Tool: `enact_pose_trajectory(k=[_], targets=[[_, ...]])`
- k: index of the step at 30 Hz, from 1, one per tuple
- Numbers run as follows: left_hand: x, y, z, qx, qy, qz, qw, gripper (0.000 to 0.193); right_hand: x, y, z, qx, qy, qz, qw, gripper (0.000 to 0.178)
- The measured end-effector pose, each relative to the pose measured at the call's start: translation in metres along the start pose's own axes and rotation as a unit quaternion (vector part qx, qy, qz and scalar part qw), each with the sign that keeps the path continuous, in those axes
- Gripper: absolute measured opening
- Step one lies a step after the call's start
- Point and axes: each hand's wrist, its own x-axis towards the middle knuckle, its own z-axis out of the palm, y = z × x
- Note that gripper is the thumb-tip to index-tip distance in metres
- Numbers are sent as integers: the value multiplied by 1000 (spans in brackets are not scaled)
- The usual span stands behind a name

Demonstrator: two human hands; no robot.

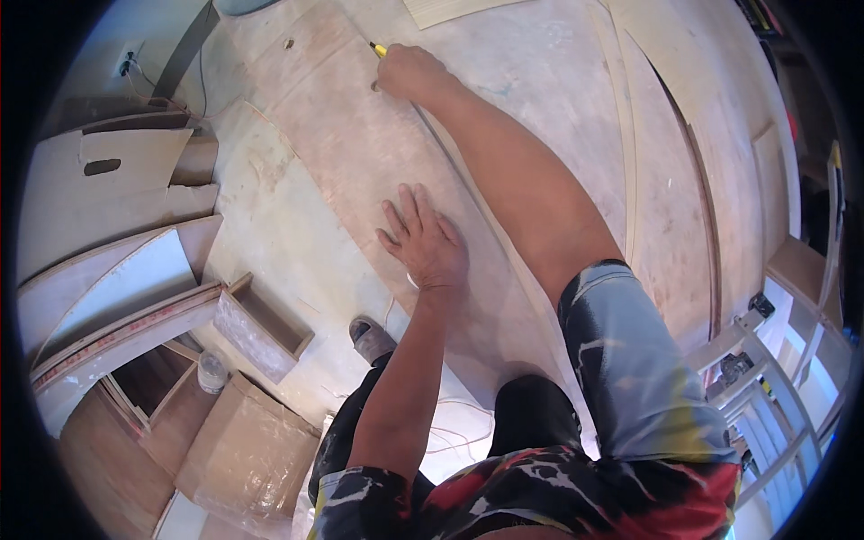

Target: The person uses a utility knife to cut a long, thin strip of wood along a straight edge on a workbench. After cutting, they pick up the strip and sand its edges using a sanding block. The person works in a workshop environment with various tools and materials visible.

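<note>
Your right hand (407, 74) is closed around a yellow tool (381, 50), at the far end of your stretched arm. Its dark tip shows beyond your fist, pointing away from you and somewhat to the left. It is too small for me to tell if it is a knife or a marker, and I cannot tell if the tip touches the wood. Your left hand (427, 245) lies palm down, fingers spread, on the board (360, 157), nearer to your body and to the left of your right arm.

Both hands are over this board, which is long, pinkish and flat in front of you. A dark line (484, 211) runs along its right side, close by your right forearm. It seems to me that the step in hand is to guide the tool by this line. To do it well, press the left palm firmly so that the board cannot slide, and place those fingers well away from the tip's path. Hold the tool at one even angle and pull with steady, light force. Because your arm is reaching far, a small step closer would probably give better control.

Farther out, your left shoe (371, 340) stands just beside the board; mind that it does not push the edge. An open box (261, 328) is to the left, and a ladder (765, 409) to the right.
</note>
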Motion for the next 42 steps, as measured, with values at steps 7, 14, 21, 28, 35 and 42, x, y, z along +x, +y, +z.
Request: enact_pose_trajectory(k=[7, 14, 21, 28, 35, 42], targets=[[1, 1, -1, -5, 16, 4, 1000, 59, 8, -20, -11, -57, -58, 20, 997, 32], [-1, 7, -5, -10, 13, 8, 1000, 53, 11, -9, -5, -102, -35, -1, 994, 32], [-1, 1, 2, -10, 20, 2, 1000, 56, -66, 15, 3, -83, -45, 7, 996, 25], [1, 9, -2, 1, 33, 14, 999, 51, -189, 48, 5, -45, -41, 82, 995, 20], [1, 1, 2, 25, 42, 12, 999, 51, -359, 92, 14, -37, -117, 148, 981, 15], [1, 0, 10, 16, 68, 28, 997, 50, -498, 133, 25, -45, -181, 247, 951, 25]])
